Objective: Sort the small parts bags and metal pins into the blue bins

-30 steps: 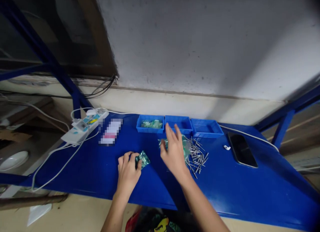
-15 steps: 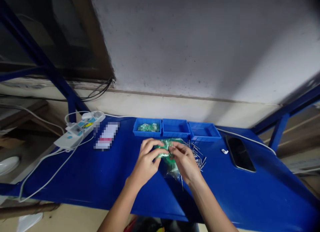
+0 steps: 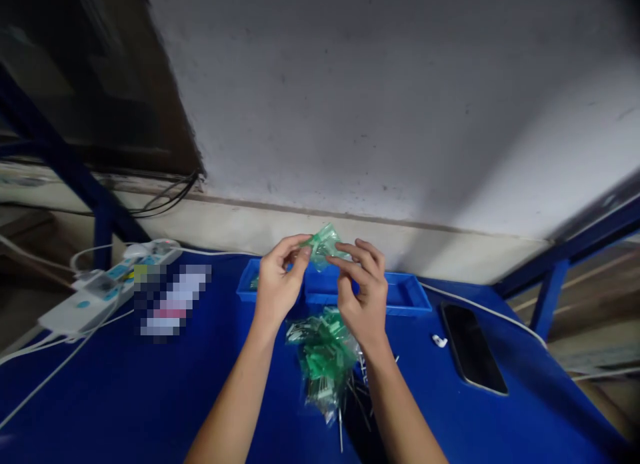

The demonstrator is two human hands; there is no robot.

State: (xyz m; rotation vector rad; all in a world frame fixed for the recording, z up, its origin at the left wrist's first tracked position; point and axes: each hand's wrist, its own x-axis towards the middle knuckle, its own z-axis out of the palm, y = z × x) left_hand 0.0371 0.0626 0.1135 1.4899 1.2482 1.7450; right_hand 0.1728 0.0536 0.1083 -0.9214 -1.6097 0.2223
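Observation:
A small green see-through plastic bag (image 3: 326, 241) is held up in front of the blue bins. My left hand (image 3: 285, 271) pinches its left edge between thumb and fingers. At its right side, my right hand (image 3: 364, 284) has its fingertips closed on the bag, with the other fingers bent and apart. Dark little pieces seem to lie inside, too small to name. Beneath my hands, a pile of similar green bags (image 3: 325, 357) rests on the table, with thin metal pins or rivets (image 3: 341, 431) scattered beside it, partly behind my right forearm.
Three blue bins stand in a row along the wall: a left bin (image 3: 247, 291), a middle bin (image 3: 320, 297) and a right bin (image 3: 407, 297). A phone (image 3: 473, 347) and a small white item (image 3: 439, 341) lie right. A power strip (image 3: 105, 297) with cables sits left on the blue table (image 3: 200, 384).
Both hands have risen and moved forward, lifting a small green bag off the pile toward the bins. The pile below is now uncovered. The camera view has shifted too.

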